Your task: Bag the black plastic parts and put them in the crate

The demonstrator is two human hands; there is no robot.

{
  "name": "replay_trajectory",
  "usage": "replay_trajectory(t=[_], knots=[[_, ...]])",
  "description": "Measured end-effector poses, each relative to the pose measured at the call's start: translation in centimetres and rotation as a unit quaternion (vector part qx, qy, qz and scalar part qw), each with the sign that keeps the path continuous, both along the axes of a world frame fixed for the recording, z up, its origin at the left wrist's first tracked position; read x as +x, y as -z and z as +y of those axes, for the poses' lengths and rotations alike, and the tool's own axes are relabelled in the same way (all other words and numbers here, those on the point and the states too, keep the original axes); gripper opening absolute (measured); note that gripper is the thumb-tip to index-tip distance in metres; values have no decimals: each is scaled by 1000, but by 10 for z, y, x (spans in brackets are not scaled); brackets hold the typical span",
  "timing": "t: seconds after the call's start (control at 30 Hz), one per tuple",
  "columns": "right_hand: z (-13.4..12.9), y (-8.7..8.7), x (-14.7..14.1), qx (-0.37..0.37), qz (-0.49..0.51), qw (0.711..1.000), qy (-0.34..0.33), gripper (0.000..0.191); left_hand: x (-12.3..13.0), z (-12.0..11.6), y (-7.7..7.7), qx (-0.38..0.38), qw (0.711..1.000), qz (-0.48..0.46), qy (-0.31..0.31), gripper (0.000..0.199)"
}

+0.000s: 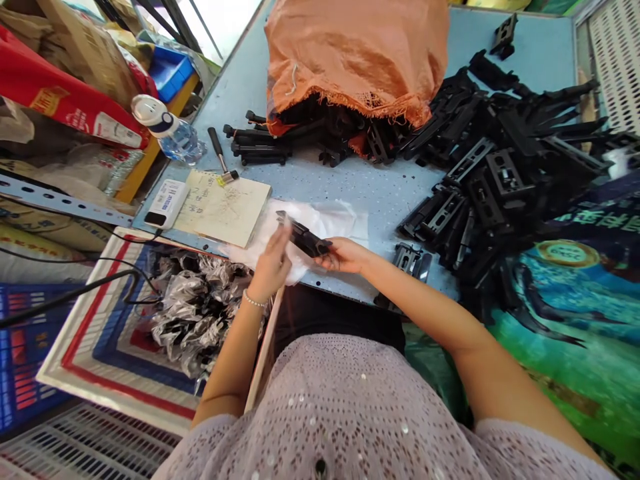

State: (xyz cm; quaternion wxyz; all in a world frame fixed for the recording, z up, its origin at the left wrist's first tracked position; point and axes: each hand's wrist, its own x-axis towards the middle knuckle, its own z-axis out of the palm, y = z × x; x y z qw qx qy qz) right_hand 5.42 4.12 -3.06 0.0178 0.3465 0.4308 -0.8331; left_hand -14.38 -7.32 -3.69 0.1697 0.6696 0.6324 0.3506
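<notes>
A black plastic part [306, 239] is held just above the table's front edge, over thin white plastic bags [345, 220]. My right hand [340, 256] grips its right end between thumb and fingers. At its left end is my left hand [273, 263], its fingers blurred and close to the part and the bags; whether they hold anything is unclear. Many similar black parts [465, 153] lie heaped on the right side of the table, and more spill from the mouth of an orange sack [357, 53] at the back.
Left on the blue table [320, 180] are a cardboard sheet [225, 207], a white box [167, 203], a hammer-like tool [217, 148] and a water bottle [175, 137]. A crate [83, 333] with bagged parts [190, 307] stands lower left. A green-blue sack [575, 320] is at right.
</notes>
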Motion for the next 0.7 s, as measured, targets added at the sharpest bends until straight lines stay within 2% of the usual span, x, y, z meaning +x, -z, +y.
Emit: replay_trajectory(t=[0.03,0.1,0.13,0.17,0.2,0.27,0.33,0.37,0.4,0.47,0.53,0.6,0.67,0.7], knots=[[-6,-5,-1,71,-35,997,11,20,10,-7,-5,1,1000,5,27,74],[-19,-15,0,237,-87,967,34,15,25,-19,-14,-6,997,-2,78,76],[-25,-19,2,293,-97,950,40,15,28,-24,-18,-12,995,-10,98,76],[-30,-23,4,310,-97,945,45,16,29,-28,-22,-12,994,-16,109,76],[-33,-24,6,284,-85,954,51,15,28,-32,-24,-3,994,-18,104,76],[-35,-23,9,145,-34,987,63,17,22,-38,-28,37,998,-14,55,74],[-36,-20,7,23,24,996,86,21,20,-41,-28,76,997,-2,20,73],[-37,-19,5,9,41,994,101,20,21,-41,-29,82,996,6,29,73],[-41,-18,3,32,44,992,114,19,25,-41,-29,77,996,17,52,73],[-51,-21,-1,159,17,979,128,18,35,-41,-34,69,992,46,97,73],[-63,-30,3,291,12,952,98,18,42,-46,-47,73,990,73,96,66],[-69,-45,17,352,66,934,3,26,34,-62,-65,64,992,83,67,49],[-65,-63,45,393,98,909,-103,31,8,-85,-80,-3,996,78,44,35],[-61,-72,63,431,72,889,-137,32,-13,-97,-82,-59,994,78,38,32]])
